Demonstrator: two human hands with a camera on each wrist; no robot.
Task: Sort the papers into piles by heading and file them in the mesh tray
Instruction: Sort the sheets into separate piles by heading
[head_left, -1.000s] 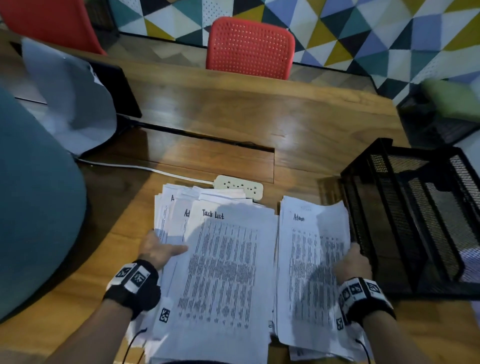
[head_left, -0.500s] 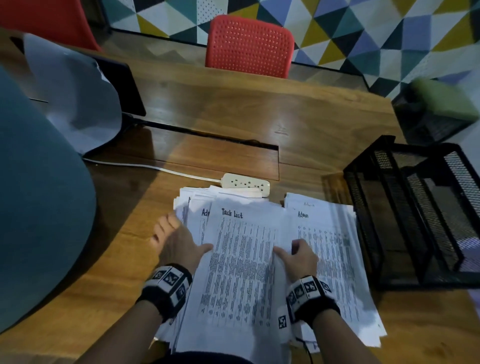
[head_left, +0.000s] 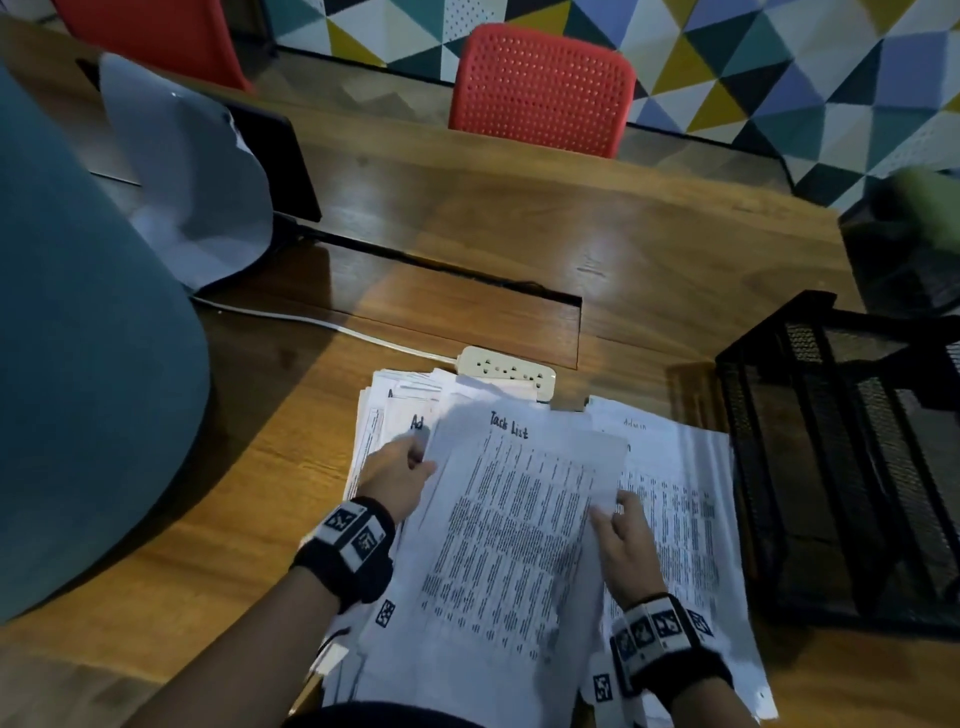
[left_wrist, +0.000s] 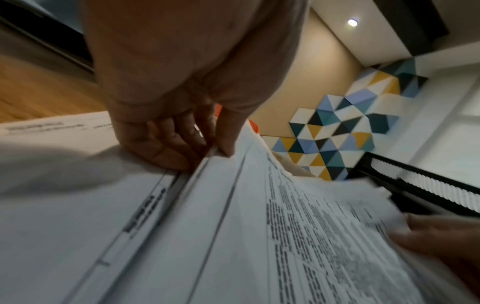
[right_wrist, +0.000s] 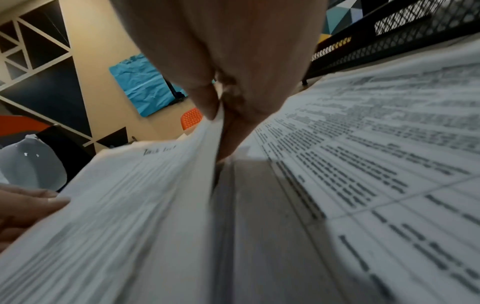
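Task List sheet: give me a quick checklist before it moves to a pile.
1. Right hand pinches the Task List sheet at its right edge: ok.
2. Left hand holds its left edge: ok.
3. Heading readable in the head view: ok.
4. Only one sheet lifted: cannot tell, edges blurred.
5. Admin pile lies apart on the right: ok.
6. Mesh tray within reach, its contents: cannot tell.
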